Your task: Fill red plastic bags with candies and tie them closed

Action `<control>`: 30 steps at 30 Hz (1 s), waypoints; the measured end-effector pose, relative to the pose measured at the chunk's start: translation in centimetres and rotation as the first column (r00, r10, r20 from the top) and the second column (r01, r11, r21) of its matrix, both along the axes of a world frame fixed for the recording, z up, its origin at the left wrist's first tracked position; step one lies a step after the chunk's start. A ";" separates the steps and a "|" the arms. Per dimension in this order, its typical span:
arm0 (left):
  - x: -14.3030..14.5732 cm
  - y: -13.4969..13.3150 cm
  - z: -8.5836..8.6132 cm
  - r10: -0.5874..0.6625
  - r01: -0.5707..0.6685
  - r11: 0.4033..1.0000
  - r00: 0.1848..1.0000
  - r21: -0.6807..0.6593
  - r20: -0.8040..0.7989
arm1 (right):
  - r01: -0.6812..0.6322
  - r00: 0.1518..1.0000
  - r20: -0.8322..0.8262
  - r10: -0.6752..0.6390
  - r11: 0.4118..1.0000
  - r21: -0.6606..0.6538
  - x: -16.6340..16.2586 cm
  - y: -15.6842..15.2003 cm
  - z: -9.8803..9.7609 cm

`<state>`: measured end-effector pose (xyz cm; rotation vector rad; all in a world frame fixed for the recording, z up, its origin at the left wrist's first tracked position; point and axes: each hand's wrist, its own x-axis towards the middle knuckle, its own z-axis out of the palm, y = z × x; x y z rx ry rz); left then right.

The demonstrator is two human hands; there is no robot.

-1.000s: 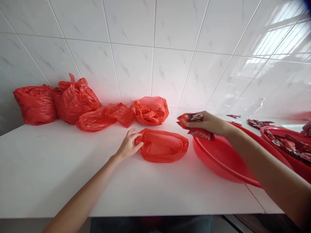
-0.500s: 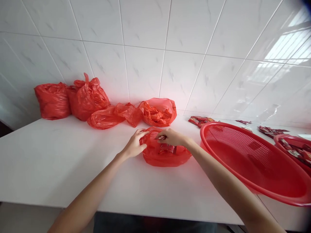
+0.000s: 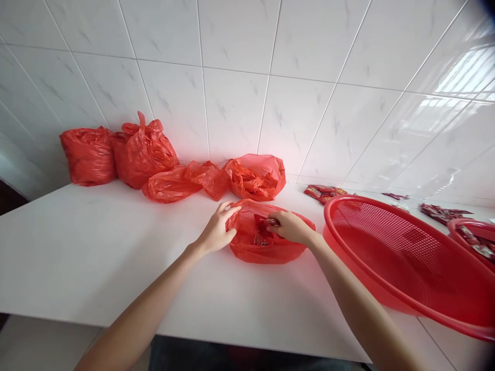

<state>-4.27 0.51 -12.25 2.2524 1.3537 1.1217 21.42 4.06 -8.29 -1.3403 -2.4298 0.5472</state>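
Observation:
A red plastic bag [image 3: 270, 254] lies open on the white table in front of me. My left hand [image 3: 217, 230] grips its left rim, fingers over the edge and thumb on the near side. Reaching in from the right, my right hand [image 3: 292, 225] is closed on a small snack packet [image 3: 274, 222] inside the bag's mouth. Below that hand, red printed wrappers [image 3: 263, 239] lie in the bag; the hand and the bag's near wall partly hide them.
A large red basket [image 3: 381, 296] stands at right, beside a smaller basket [image 3: 460, 226] of packets. Snack packets [image 3: 324, 192] lie by the tiled wall. Behind are another open red bag [image 3: 258, 179], a crumpled bag [image 3: 170, 186] and two full red bags [image 3: 145, 154], [image 3: 88, 157].
My right hand has shifted right within the bag, still with a packet in its fingers. The bag's mouth is spread wider. My left hand stays at the left rim.

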 end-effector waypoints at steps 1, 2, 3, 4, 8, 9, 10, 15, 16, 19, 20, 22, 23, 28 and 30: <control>0.0 0.0 -0.1 0.010 -0.010 1.000 1.000 0.010 -0.019 | 0.018 1.000 -0.001 -0.018 1.000 -0.009 0.4 -0.2 -0.2; 0.1 0.0 -0.1 0.028 -0.027 0.999 0.998 0.028 -0.047 | 0.035 0.999 -0.009 -0.035 0.999 -0.017 0.7 -0.4 -0.5; 0.1 -0.1 -0.1 0.054 -0.050 0.997 0.995 0.057 -0.080 | 0.048 0.999 -0.022 -0.048 0.999 -0.025 1.0 -0.6 -0.7; 0.2 -0.3 -0.1 0.083 -0.072 0.993 0.990 0.098 -0.114 | 0.055 0.998 -0.039 -0.056 0.998 -0.033 1.1 -0.8 -0.9; 1.2 -1.3 0.4 0.090 -0.044 0.963 0.983 0.266 -0.162 | 0.058 0.987 -0.147 -0.069 0.995 -0.077 1.2 -1.5 -1.9; 1.6 -1.6 0.6 0.049 -0.004 0.960 0.987 0.279 -0.154 | 0.064 0.975 -0.206 -0.083 0.993 -0.096 1.1 -1.5 -2.2; 2.1 -1.9 0.7 0.001 0.040 0.960 0.989 0.276 -0.148 | 0.068 0.955 -0.278 -0.099 0.991 -0.119 1.1 -1.6 -2.4; 4.6 -1.5 1.2 -0.101 0.132 0.981 0.973 0.142 -0.205 | 0.027 0.824 -0.544 -0.160 0.969 -0.244 1.2 -1.9 -2.7; 5.0 -1.1 1.2 -0.105 0.132 0.985 0.968 0.107 -0.228 | 0.026 0.804 -0.567 -0.177 0.964 -0.264 1.4 -2.0 -2.7; 5.6 0.2 0.8 -0.151 0.144 0.988 0.948 -0.046 -0.280 | -0.002 0.755 -0.620 -0.215 0.944 -0.331 2.0 -2.3 -2.6; 5.7 0.6 0.6 -0.162 0.139 0.985 0.943 -0.098 -0.289 | -0.031 0.746 -0.631 -0.214 0.935 -0.354 2.2 -2.4 -2.6; 5.5 1.3 -0.1 -0.164 0.118 0.979 0.942 -0.167 -0.293 | -0.078 0.746 -0.637 -0.194 0.924 -0.373 2.6 -2.4 -2.8; 5.3 1.4 -0.5 -0.162 0.113 0.977 0.945 -0.181 -0.283 | -0.081 0.759 -0.627 -0.178 0.929 -0.361 2.7 -2.4 -3.0; 4.4 1.5 -1.6 -0.172 0.134 0.972 0.966 -0.192 -0.194 | 0.118 0.896 -0.409 -0.170 0.982 -0.148 2.6 -2.1 -4.1; 4.3 1.4 -1.5 -0.132 0.097 0.979 0.971 -0.179 -0.198 | 0.144 0.934 -0.324 -0.154 0.988 -0.055 2.4 -2.2 -4.4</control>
